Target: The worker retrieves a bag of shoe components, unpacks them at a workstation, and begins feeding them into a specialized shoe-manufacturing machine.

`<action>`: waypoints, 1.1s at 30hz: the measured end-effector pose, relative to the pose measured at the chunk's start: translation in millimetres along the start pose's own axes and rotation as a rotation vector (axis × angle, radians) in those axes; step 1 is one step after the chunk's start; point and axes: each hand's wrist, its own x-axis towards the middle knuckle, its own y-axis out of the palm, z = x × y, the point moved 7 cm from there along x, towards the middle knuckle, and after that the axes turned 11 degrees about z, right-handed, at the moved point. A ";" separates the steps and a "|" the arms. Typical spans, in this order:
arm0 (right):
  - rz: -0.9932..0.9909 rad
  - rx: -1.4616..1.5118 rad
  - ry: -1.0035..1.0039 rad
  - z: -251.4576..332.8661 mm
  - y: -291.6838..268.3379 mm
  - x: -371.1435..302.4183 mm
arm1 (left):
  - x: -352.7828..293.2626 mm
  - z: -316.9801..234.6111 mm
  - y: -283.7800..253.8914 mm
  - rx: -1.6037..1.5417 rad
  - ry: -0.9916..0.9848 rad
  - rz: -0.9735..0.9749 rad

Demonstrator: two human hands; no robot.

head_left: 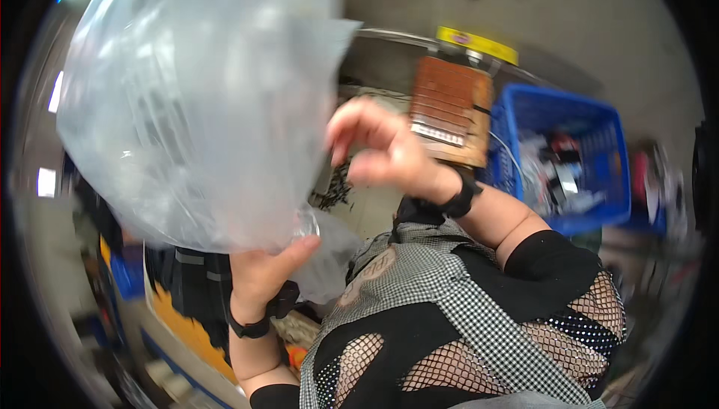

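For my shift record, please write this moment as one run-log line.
left hand: holds clear plastic bag | right hand: half-open beside bag, contact unclear | blue basket: at picture right

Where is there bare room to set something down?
Past the yellow strip and blue basket, the grey surface looks bare, floor or wall unclear. A small pale patch shows between the right hand, dark scraps and apron. Crowded: inside the basket, and the left, filled by the plastic bag.

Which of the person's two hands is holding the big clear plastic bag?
The left hand, its thumb on the lower part of the plastic bag. The right hand, loosely curled, grips nothing visible.
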 end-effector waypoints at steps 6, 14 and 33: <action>-0.366 -0.674 0.074 50.8 -15.7 -96.6 | 95.9 -52.0 124.0 -0.045 0.200 0.513; -1.392 -0.149 0.189 100.5 -57.5 -278.9 | 142.6 -72.0 216.1 0.628 0.906 0.602; -1.937 -0.099 -0.355 232.1 -14.1 -555.5 | 180.1 -70.3 407.8 1.250 1.552 0.760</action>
